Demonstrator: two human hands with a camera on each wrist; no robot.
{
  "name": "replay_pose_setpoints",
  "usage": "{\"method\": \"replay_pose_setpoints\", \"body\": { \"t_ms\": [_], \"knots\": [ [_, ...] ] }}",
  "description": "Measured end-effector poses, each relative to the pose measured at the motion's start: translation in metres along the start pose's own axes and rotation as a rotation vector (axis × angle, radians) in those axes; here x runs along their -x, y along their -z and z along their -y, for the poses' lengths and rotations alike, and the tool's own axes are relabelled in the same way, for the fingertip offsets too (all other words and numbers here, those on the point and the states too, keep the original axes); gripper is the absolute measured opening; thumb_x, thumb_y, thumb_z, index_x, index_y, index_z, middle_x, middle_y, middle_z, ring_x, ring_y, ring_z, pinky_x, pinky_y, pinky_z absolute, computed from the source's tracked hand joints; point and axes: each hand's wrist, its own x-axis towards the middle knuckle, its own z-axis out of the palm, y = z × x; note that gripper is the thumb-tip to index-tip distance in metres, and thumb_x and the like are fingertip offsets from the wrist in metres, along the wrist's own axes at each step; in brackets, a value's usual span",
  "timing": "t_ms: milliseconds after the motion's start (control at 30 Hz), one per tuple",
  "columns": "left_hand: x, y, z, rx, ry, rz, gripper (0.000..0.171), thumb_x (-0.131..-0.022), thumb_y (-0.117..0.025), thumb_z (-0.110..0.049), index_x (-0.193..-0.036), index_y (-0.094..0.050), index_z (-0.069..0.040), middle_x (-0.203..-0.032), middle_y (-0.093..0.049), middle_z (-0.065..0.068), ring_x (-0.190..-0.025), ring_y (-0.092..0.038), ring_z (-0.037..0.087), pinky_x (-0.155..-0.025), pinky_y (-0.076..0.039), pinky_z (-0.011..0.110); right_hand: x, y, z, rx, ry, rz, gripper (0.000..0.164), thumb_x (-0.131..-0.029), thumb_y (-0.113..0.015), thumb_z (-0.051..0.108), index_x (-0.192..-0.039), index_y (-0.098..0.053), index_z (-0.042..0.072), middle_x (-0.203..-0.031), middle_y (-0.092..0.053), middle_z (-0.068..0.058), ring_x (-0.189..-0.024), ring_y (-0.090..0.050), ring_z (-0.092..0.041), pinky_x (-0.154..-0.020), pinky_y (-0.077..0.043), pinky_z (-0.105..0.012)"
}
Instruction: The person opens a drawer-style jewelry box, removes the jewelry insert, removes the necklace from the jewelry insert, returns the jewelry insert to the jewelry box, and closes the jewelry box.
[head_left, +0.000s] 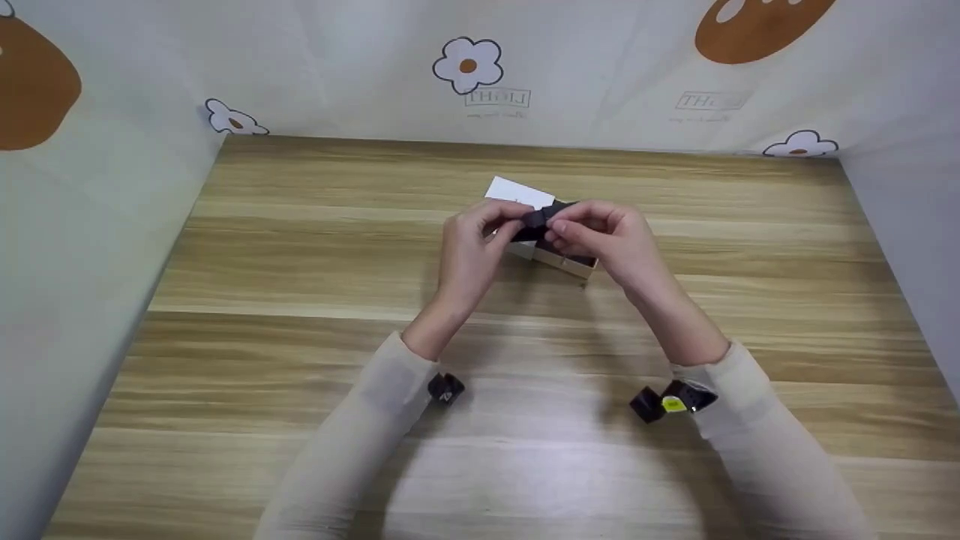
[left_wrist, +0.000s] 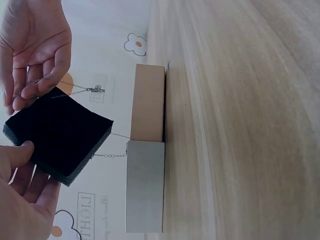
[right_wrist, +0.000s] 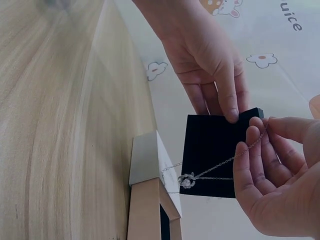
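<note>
My left hand pinches a square black foam pad by one edge, thumb on its face, above the table. Between the thumb and fingertips of my right hand is the fine silver chain of a necklace. Its pendant, with a pearl-like bead, hangs in front of the pad, and chain also dangles below the pad. Under both hands lies a small jewelry box: a white sleeve and a tan drawer slid partly out, dark inside. In the head view the hands hide much of the pad.
The wood-grain table extends around the box. Behind it hangs a pale curtain with flower prints, and similar cloth lines both sides. Small black devices are strapped at the sleeves.
</note>
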Motion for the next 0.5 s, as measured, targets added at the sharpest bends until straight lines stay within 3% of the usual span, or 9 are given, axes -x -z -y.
{"method": "replay_pose_setpoints", "body": {
  "t_ms": [500],
  "knots": [
    [0.0009,0.0001,-0.0005,-0.049,0.01,0.019,0.011,-0.09,-0.07,-0.004,-0.098,-0.078,-0.005,-0.101,-0.077,0.008,-0.101,-0.071,0.016,-0.091,-0.056,0.018,-0.0002,0.0024,0.0035,0.015,-0.022,-0.006,0.02,-0.093,-0.063,-0.003,-0.087,-0.073,0.014,-0.079,-0.074,0.004,-0.077,-0.072,-0.007,-0.077,-0.062,-0.024]
  ]
}}
